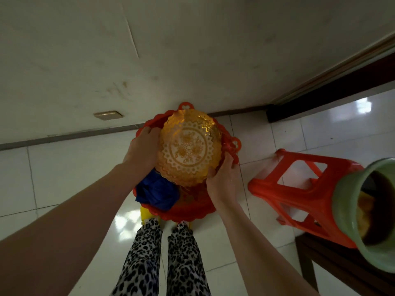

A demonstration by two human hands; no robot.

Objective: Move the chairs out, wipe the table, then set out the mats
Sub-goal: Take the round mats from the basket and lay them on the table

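Note:
I look straight down at a round red plastic tray held above the white floor. On it lies a translucent amber dish with a lacy pattern, and a crumpled blue cloth sits at the tray's near left. My left hand grips the tray's left rim beside the amber dish. My right hand holds the right rim, with its fingers against the dish's edge. A yellow object shows just under the tray, mostly hidden.
A red plastic stool stands on the tiles to the right. A green vase rests on a dark wooden table at the far right edge. A white wall and a dark doorway threshold lie ahead.

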